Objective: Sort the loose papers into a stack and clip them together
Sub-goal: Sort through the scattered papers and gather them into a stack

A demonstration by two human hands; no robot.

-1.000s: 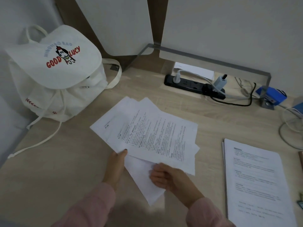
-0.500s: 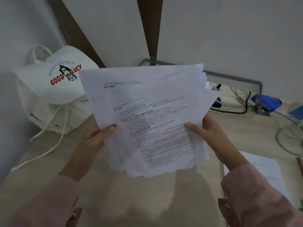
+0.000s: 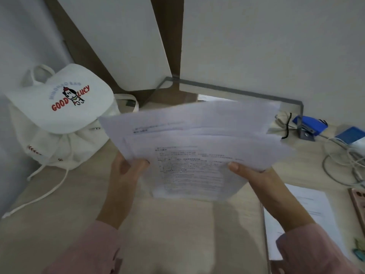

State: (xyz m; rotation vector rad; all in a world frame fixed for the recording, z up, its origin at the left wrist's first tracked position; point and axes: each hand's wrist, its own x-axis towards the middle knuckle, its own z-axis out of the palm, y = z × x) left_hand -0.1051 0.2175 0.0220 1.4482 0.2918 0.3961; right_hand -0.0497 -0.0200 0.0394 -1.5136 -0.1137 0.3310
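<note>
Pink sleeves (image 3: pixel 88 250) lead to two hands holding the loose papers (image 3: pixel 197 147) in the air above the wooden desk (image 3: pixel 177 224). The left hand (image 3: pixel 126 175) pinches the sheets' left edge with its thumb on the printed face. The right hand (image 3: pixel 254 178) grips the right edge the same way, fingers hidden behind. The sheets are fanned, their top edges staggered and corners poking out to the right.

Squaring them likely calls for a looser grip, so the pages can slide, and a few taps of the lower edge on the desk, then of one side. A tight pinch would lock the skew in.

A second paper pile (image 3: pixel 308 210) lies flat to the right, a blue stapler (image 3: pixel 310 125) sits beyond it, and a white backpack (image 3: pixel 65 119) stands at the left.
</note>
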